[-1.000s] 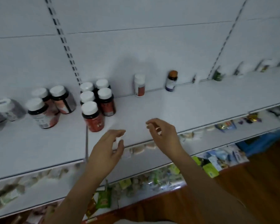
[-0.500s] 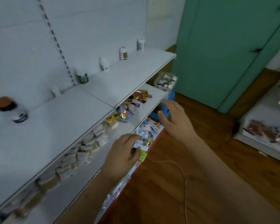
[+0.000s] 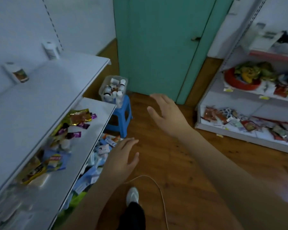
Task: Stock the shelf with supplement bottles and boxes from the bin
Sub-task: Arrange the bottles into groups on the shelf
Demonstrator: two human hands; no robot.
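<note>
Both hands were empty, fingers loosely spread: the left hand (image 3: 123,161) low, the right hand (image 3: 169,116) reaching ahead. The clear bin (image 3: 113,89) of supplement bottles sat on a blue stool (image 3: 121,116) at eleven o'clock. This looked like the return trip; next, reach in and grasp a bottle for the upper shelf (image 3: 53,83).

Labels seemingly too blurred, unreadable

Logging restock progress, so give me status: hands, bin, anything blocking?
Left hand and right hand open, empty. Bin of bottles on blue stool ahead, untouched. Bare floor between; thin white cord trails underfoot.
</note>
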